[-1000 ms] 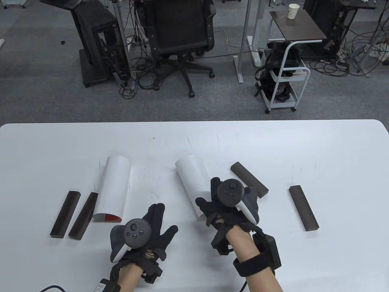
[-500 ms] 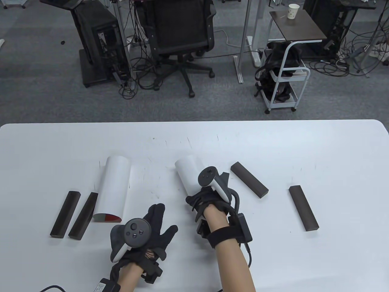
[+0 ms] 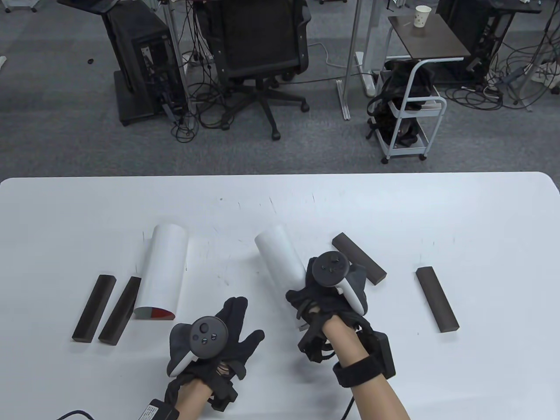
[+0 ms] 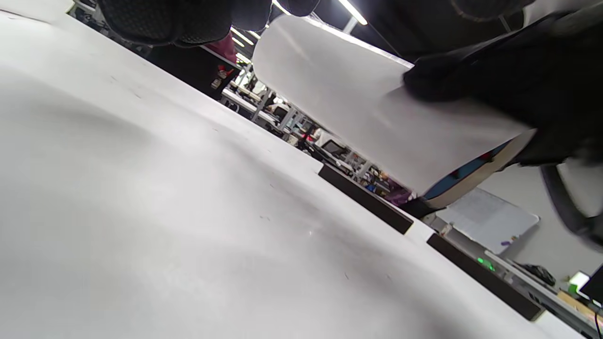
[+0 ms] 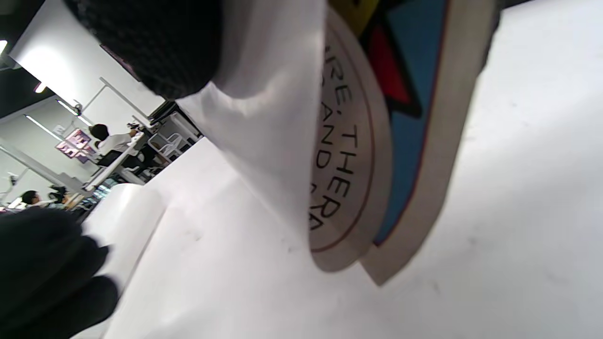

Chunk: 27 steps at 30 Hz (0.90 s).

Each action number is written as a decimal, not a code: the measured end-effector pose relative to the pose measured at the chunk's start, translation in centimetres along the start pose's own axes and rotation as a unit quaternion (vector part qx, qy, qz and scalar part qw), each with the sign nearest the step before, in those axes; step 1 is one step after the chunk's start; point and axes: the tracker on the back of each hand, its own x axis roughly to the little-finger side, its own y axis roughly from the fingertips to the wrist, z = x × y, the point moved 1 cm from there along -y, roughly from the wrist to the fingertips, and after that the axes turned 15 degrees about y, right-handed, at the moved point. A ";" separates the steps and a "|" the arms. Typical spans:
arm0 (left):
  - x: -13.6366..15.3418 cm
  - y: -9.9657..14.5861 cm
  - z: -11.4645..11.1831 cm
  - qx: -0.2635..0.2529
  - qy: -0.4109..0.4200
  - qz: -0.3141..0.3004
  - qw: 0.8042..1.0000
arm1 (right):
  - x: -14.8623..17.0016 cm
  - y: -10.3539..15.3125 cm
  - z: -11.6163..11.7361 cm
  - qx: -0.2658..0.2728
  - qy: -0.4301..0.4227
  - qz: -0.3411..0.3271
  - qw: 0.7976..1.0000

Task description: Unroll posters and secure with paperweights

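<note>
Two rolled white posters lie on the white table (image 3: 481,210). My right hand (image 3: 323,293) grips the near end of the middle roll (image 3: 278,253) and holds it lifted off the table; the left wrist view shows the roll (image 4: 358,113) raised, and the right wrist view shows its printed inner layers (image 5: 358,155). The other roll (image 3: 162,269) lies flat to the left. My left hand (image 3: 227,332) rests on the table with fingers spread, holding nothing. Dark bar paperweights lie around: two at the left (image 3: 94,302) (image 3: 119,305), two at the right (image 3: 358,258) (image 3: 436,299).
Beyond the table's far edge are an office chair (image 3: 258,48), a computer tower (image 3: 144,70), a white cart (image 3: 411,118) and floor cables. The far half of the table is bare white surface.
My right hand turned over the middle roll and drew back toward me, tracker now facing up again, with the roll's near end lifted. My left hand shifted slightly right.
</note>
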 end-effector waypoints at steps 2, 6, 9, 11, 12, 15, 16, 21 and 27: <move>-0.3 -0.2 -0.7 0.018 -0.016 -0.003 1.000 | 0.9 1.3 0.4 -0.026 -0.024 -0.006 0.999; -0.5 -0.7 -2.2 0.068 -0.047 -0.010 0.997 | 3.1 3.3 2.5 -0.067 -0.081 0.001 0.994; -0.4 -1.0 -3.4 0.104 -0.067 -0.013 0.992 | 4.5 3.9 4.4 -0.099 -0.094 0.010 0.991; -0.4 -1.1 -4.0 0.124 -0.079 -0.010 0.989 | 5.1 4.1 5.2 -0.107 -0.071 0.020 0.992; -0.4 -1.1 -4.2 0.130 -0.081 -0.011 0.988 | 5.2 4.2 5.4 -0.108 -0.061 0.023 0.992; -0.6 -1.2 -4.7 0.150 -0.086 -0.012 0.985 | 5.5 4.4 5.6 -0.105 -0.019 0.035 0.994; -0.7 -1.2 -4.9 0.157 -0.085 -0.016 0.984 | 5.5 4.5 5.5 -0.092 -0.006 0.030 0.995; -1.3 -1.1 -5.6 0.183 -0.087 -0.038 0.978 | 5.0 4.8 5.6 -0.039 0.020 -0.010 0.999; -2.0 -1.3 -6.5 0.197 -0.151 -0.043 0.968 | 3.9 5.0 6.7 -0.020 0.110 0.023 0.993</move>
